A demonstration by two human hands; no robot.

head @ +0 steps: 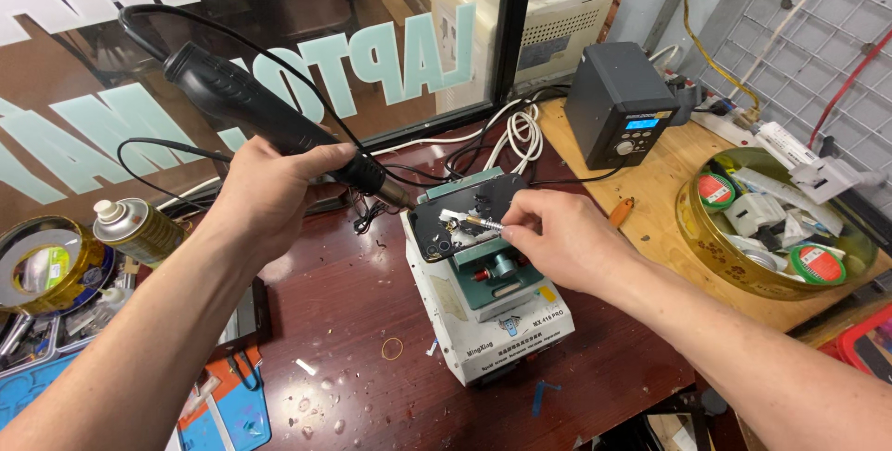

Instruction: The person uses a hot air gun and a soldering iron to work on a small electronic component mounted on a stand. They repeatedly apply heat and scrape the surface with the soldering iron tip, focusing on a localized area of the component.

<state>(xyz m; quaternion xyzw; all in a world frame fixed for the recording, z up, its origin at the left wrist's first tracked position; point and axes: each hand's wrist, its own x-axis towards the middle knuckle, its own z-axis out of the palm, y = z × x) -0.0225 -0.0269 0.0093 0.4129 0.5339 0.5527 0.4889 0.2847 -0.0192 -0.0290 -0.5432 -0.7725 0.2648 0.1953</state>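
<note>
My left hand (271,193) grips a black hot-air gun (251,103) by its handle, nozzle aimed down-right at a dark phone (465,214). The phone lies flat on a white heating machine (492,307) with a green top plate. My right hand (557,237) pinches thin metal tweezers (472,221), whose tip touches the phone's surface near the gun's nozzle. A black cable runs from the gun's rear and loops over the table.
A grey control station (621,103) with a lit display stands behind on a wooden board. A round gold tin (776,228) of tape rolls and parts sits right. A spray can (139,231) and tape roll (42,265) are left. White cables coil behind the machine.
</note>
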